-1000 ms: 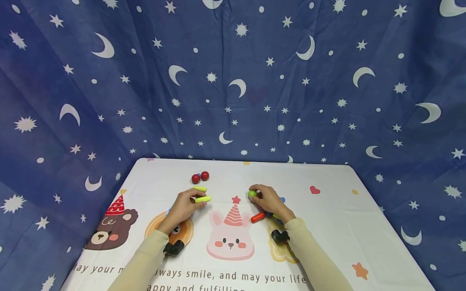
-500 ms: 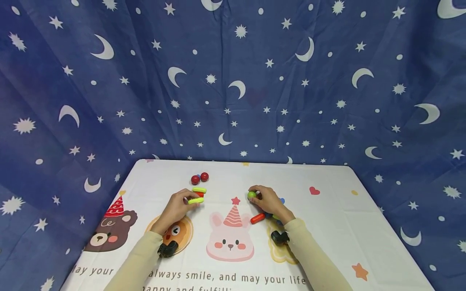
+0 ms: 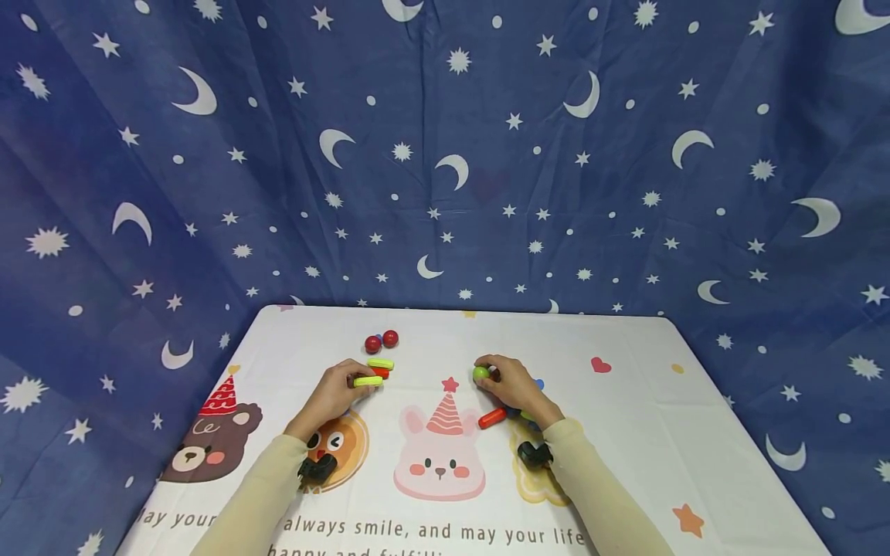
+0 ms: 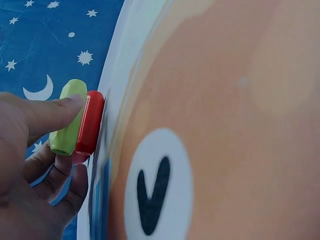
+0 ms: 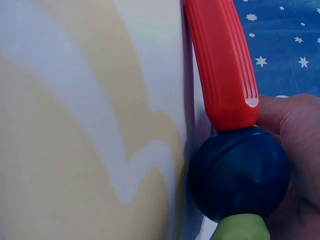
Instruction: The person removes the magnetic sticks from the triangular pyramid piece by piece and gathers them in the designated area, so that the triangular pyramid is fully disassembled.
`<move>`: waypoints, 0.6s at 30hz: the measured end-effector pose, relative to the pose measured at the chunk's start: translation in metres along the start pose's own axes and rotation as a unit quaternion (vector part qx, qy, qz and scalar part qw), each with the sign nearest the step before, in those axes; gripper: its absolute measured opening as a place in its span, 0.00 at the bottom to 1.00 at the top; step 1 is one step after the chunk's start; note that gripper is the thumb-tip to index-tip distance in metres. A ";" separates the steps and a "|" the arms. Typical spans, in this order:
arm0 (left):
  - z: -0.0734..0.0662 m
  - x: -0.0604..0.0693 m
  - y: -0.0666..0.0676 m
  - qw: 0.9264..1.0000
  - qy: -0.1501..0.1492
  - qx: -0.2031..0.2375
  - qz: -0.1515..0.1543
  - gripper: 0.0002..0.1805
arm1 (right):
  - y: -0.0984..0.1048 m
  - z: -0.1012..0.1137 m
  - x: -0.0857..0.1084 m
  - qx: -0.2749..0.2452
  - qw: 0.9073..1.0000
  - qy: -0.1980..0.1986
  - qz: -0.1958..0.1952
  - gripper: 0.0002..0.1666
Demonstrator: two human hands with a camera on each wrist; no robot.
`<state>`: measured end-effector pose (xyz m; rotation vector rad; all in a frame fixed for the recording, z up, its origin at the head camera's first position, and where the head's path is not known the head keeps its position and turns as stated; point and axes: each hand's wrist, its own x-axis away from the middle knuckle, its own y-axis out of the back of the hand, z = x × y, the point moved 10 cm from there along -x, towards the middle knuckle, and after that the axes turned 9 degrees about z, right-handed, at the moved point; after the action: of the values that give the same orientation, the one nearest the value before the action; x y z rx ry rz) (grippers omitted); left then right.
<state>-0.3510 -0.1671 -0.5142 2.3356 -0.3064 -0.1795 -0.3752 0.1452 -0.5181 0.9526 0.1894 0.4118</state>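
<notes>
In the head view my left hand (image 3: 335, 391) pinches a yellow-green stick (image 3: 368, 381) between thumb and fingers. Close by lie a red stick (image 3: 380, 372) and another yellow-green stick (image 3: 380, 363). The left wrist view shows the thumb on the held stick (image 4: 69, 117), with the red stick (image 4: 90, 123) right beside it. My right hand (image 3: 516, 384) holds a green ball (image 3: 480, 373) at its fingertips. Under and beside that hand are a red stick (image 3: 492, 418) and a blue ball (image 3: 539, 384). The right wrist view has a dark blue ball (image 5: 239, 173) between a red stick (image 5: 223, 65) and a green piece (image 5: 241, 228).
Two red balls (image 3: 391, 338) with a small blue piece between them lie behind the left hand. A printed white cloth (image 3: 626, 432) covers the table, and a blue curtain (image 3: 487, 154) hangs behind it.
My left hand has moved left with the yellow-green stick, and the red stick beside it has come into view. My right hand and the green ball have stayed in place.
</notes>
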 end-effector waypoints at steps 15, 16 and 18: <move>0.003 -0.004 -0.002 1.000 -0.005 -0.025 0.015 0.12 | -0.001 -0.003 -0.002 -0.008 1.000 -0.001 0.003 0.19; 0.002 -0.004 -0.003 1.000 -0.007 -0.027 0.015 0.12 | -0.001 -0.003 -0.002 -0.007 1.000 -0.001 0.002 0.19; 0.001 -0.005 -0.003 0.999 -0.010 -0.027 0.015 0.12 | -0.002 -0.004 -0.002 -0.007 1.000 -0.001 0.001 0.19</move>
<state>-0.3553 -0.1646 -0.5173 2.2756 -0.3412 -0.1938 -0.3778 0.1462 -0.5215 0.9396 0.1832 0.4133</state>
